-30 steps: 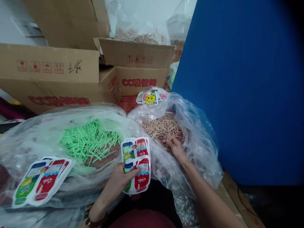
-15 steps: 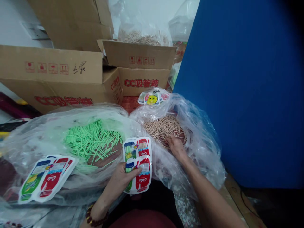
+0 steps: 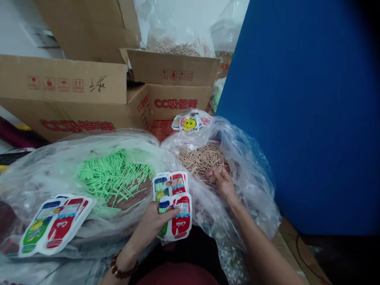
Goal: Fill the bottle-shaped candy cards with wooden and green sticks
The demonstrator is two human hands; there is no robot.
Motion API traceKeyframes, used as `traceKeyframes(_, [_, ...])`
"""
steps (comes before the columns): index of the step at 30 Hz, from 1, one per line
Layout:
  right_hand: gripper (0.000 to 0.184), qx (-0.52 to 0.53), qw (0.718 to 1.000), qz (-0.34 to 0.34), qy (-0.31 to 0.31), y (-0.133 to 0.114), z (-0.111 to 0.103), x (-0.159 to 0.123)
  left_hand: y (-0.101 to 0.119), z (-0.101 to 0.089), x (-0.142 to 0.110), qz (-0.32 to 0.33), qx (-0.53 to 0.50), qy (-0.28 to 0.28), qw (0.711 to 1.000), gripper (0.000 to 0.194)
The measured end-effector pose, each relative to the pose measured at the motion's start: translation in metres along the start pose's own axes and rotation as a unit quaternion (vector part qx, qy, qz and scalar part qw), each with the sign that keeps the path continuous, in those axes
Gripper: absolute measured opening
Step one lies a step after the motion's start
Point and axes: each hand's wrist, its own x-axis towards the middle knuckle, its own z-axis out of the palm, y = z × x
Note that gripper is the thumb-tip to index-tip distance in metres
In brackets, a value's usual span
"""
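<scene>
My left hand [image 3: 152, 221] is closed on a few printed candy pouches [image 3: 181, 223], bottle-shaped in red and green, with green and brown sticks showing in their windows. The thumb lies across the front pouch. At the near side of a heap of brown candy sticks [image 3: 203, 158], my right hand [image 3: 224, 184] pinches a small bunch of those sticks. That heap lies in an opened clear plastic bag [image 3: 249, 158]. To the left, bright green candy sticks [image 3: 109, 174] are piled in another plastic bag [image 3: 38, 170].
More pouches [image 3: 56, 225] lie stacked at the left on the plastic. Beyond the bags stand cardboard boxes [image 3: 178, 93] and a pouch stack with a yellow face [image 3: 190, 123]. A large blue panel [image 3: 297, 118] closes off the right side.
My right hand has drawn slightly back toward me, its fingers now gathered round some brown sticks. In my left hand the front pouch has tilted and shifted a little to the right.
</scene>
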Motion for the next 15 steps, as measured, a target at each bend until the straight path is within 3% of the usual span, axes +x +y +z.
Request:
traceKeyframes(4, [0.020, -0.041, 0.999, -0.028, -0.009, -0.006, 0.001, -0.006, 0.004, 0.005, 0.003, -0.004, 0.006, -0.003, 1.000, 0.026])
traceKeyframes(7, [0.015, -0.055, 0.998, -0.007, -0.023, -0.003, 0.004, -0.011, 0.005, 0.009, 0.003, -0.014, 0.006, -0.004, 1.000, 0.027])
traceKeyframes(11, [0.021, 0.005, 1.000, 0.019, 0.014, -0.010, 0.001, -0.006, 0.005, 0.011, 0.005, -0.012, 0.005, -0.015, 1.000, 0.028])
traceKeyframes(15, [0.025, 0.188, 0.981, 0.041, 0.035, -0.048, 0.004, -0.007, 0.006, 0.014, 0.012, -0.003, 0.026, -0.034, 0.999, 0.028])
